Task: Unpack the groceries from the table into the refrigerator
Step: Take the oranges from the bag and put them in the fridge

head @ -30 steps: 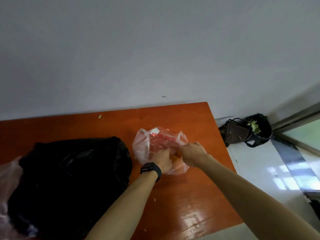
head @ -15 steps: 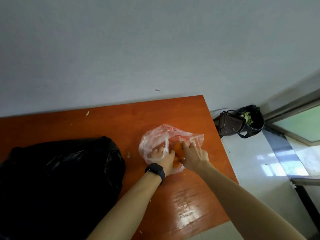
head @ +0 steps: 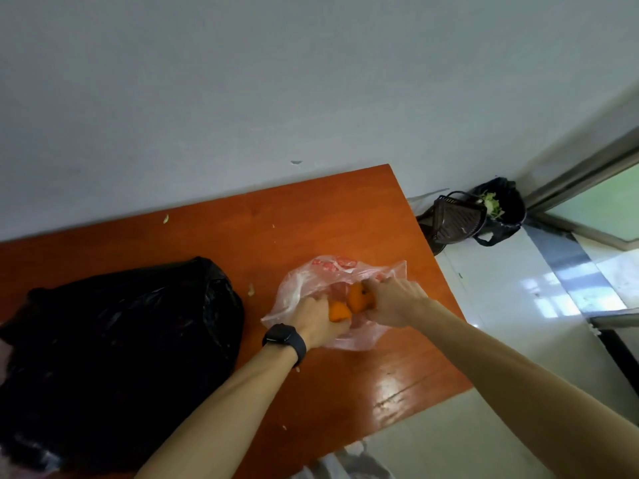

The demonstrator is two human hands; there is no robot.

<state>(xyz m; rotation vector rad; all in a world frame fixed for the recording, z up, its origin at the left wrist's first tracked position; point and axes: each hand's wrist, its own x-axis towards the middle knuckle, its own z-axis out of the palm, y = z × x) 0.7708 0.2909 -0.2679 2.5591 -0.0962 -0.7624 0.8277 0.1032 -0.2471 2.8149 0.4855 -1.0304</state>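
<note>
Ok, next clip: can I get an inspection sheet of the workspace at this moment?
Surface: glossy orange-brown table against a grey wall.
Job's things: clear plastic bag with red print; nearer orange item and farther orange item at its mouth; black bag to its left.
Clutter: small pale scraps on the table.
Grippers: left hand, watch on its wrist, holds the nearer orange item; right hand holds the farther orange item.
Cables: nothing seen.
Surroundings: bin with green scraps inside and dark basket on the tiled floor.

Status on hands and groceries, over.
Left hand grips orange fruit, right hand grips second fruit. Both in clear bag on table. Black bag beside, not blocking.
</note>
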